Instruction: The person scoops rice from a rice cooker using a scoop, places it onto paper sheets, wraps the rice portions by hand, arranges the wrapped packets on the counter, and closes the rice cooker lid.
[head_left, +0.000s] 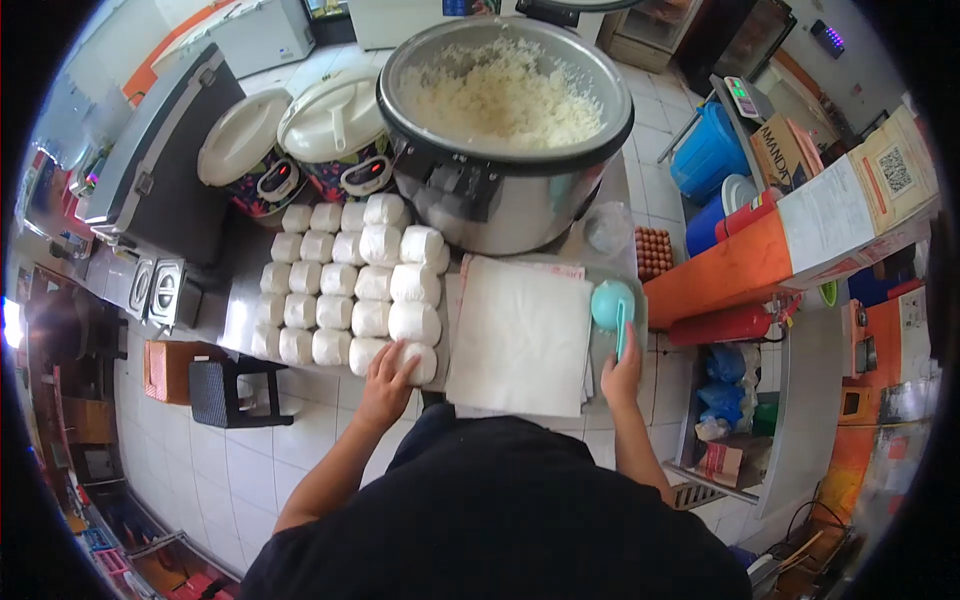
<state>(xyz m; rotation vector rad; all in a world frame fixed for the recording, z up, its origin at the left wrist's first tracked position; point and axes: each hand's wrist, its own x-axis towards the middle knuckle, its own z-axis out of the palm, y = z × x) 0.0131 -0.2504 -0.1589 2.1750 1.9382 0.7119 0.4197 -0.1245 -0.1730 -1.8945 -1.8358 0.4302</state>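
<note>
On the white-tiled floor (pixel 225 490) of a kitchen stood a metal desk (pixel 241 305). The left hand (pixel 385 390), its fingers spread, rested on the rounded white paper-wrapped bundle (pixel 421 366) at the near corner of rows of similar bundles (pixel 338 280). The right hand (pixel 622 378) was closed round the handle of a round turquoise plastic scoop (pixel 606 303), beside flat white paper sheets (pixel 520 335). Beyond the sheets, a large silver cooker (pixel 500 205) held white rice (pixel 505 100); two lidded, patterned pots (pixel 335 125) stood left of it.
</note>
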